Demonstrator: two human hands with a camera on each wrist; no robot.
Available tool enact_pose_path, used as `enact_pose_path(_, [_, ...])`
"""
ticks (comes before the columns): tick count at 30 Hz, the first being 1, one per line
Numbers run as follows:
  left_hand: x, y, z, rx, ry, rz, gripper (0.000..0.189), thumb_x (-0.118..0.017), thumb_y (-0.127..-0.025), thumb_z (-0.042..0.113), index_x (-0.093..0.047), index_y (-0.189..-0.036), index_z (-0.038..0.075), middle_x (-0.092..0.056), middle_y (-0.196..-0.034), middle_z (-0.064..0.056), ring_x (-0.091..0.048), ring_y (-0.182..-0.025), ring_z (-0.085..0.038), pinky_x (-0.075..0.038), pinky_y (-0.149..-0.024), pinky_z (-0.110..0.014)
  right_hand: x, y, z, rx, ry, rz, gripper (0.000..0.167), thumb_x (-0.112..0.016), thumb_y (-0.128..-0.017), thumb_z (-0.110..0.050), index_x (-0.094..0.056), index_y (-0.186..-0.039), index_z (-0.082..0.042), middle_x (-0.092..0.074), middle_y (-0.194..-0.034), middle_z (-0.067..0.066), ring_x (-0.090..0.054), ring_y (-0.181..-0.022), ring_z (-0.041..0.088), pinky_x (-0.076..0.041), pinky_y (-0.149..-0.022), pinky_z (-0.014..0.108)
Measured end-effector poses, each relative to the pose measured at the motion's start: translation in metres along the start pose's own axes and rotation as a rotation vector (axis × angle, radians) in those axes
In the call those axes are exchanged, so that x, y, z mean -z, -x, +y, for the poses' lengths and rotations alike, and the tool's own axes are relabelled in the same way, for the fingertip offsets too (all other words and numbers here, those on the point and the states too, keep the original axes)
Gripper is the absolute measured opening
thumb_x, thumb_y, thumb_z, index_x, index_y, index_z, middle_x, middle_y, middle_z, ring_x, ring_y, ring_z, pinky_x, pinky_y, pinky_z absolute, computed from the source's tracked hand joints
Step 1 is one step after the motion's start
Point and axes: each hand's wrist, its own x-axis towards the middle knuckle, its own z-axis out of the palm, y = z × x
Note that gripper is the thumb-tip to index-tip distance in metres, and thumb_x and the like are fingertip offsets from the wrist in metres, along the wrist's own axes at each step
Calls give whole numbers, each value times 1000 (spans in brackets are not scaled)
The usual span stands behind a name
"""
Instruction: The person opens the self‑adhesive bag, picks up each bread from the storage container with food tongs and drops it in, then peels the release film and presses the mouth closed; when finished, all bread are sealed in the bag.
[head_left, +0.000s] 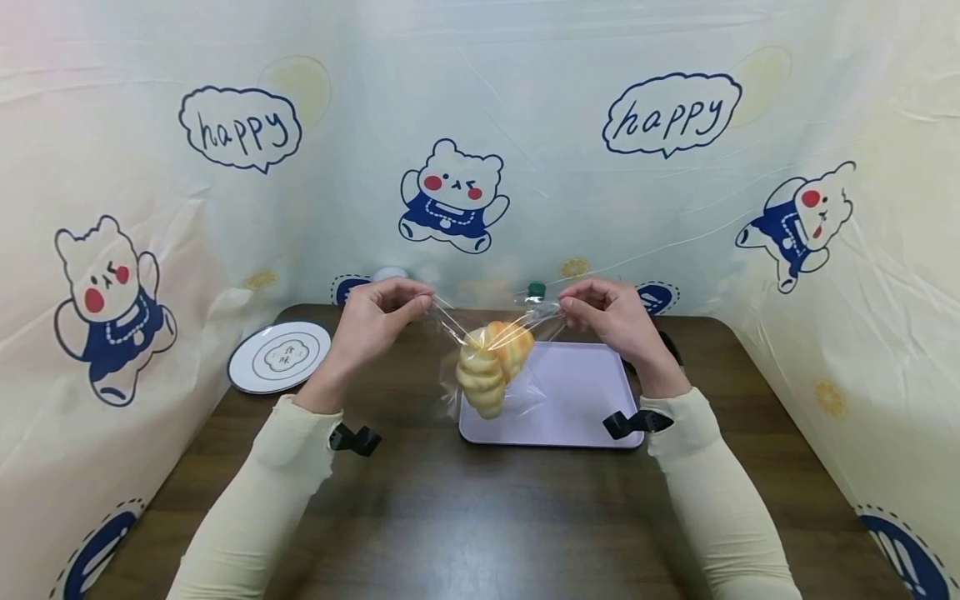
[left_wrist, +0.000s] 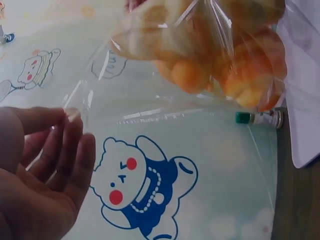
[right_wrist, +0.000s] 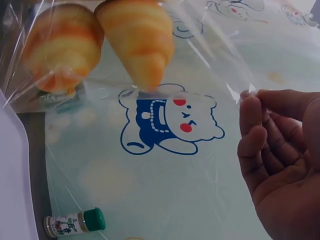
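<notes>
A clear plastic bag (head_left: 536, 392) hangs between my two hands with croissant-shaped bread rolls (head_left: 482, 379) inside it. My left hand (head_left: 378, 321) pinches one upper corner of the bag between thumb and forefinger. The opposite corner is pinched the same way by my right hand (head_left: 615, 321). In the left wrist view, the rolls (left_wrist: 250, 65) show orange and cream through the film, to the right of the left hand (left_wrist: 50, 165). Two rolls (right_wrist: 135, 45) appear in the right wrist view, left of the right hand (right_wrist: 280, 150). Behind the bag is a pale lilac tray (head_left: 577, 400) on the table.
A white plate (head_left: 258, 358) with a dark rim lies at the table's left edge. Behind the tray stands a small green-capped bottle (head_left: 536, 290). A dark object (head_left: 670, 346) is partly hidden behind the right wrist. Printed cloth walls surround the brown wooden table (head_left: 480, 517).
</notes>
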Motion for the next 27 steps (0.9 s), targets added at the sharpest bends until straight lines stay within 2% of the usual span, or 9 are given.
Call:
enact_pose_path(3, [2, 0, -2, -42, 37, -21, 21, -71, -93, 32, -73, -107, 16, -71, -93, -2, -62, -82, -22, -50, -65, -24, 0, 0, 1, 69, -14, -9, 17, -66, -96, -14, -69, -107, -1, -68, -80, 3, -61, -67, 22, -51, -58, 26])
enact_pose_path(7, [4, 0, -3, -103, 87, -52, 15, -69, -95, 23, -70, -105, 12, -67, -93, 0, -64, -81, -21, -53, -67, -23, 1, 0, 2, 172, -12, -18, 15, -63, -96, -5, -66, -108, 3, -67, -82, 2, -60, -67, 15, -50, -57, 24])
enact_pose_path(10, [6, 0, -3, -140, 100, -73, 10, -65, -96, 15, -71, -103, 10, -66, -94, 2, -62, -79, -16, -53, -69, -21, 1, 0, 3, 234, -3, -6, 11, -61, -95, 0, -66, -104, 2, -66, -83, -2, -60, -67, 16, -49, -56, 23])
enact_pose_path(15, [10, 0, -2, -204, 106, -104, 16, -60, -97, 7, -76, -98, 8, -68, -92, -1, -60, -83, -19, -52, -71, -21, 1, 0, 5, 318, -36, -18, 13, -55, -95, 9, -67, -96, 2, -66, -89, -4, -60, -73, 16, -52, -64, 21])
enact_pose_path(20, [12, -1, -5, -254, 106, -134, 17, -61, -96, 3, -77, -95, 7, -72, -97, -7, -61, -85, -15, -50, -71, -20, 1, 0, 6, 343, -80, -53, 19, -54, -95, 10, -69, -87, 1, -68, -89, 6, -63, -81, 13, -54, -74, 23])
enact_pose_path(27, [15, 1, -6, -278, 89, -162, 18, -62, -93, 7, -78, -100, 9, -72, -98, -3, -57, -81, -15, -47, -66, -21, 2, 1, 5, 306, -25, -73, 17, -56, -95, 7, -72, -90, 3, -71, -96, 6, -66, -90, 13, -55, -78, 25])
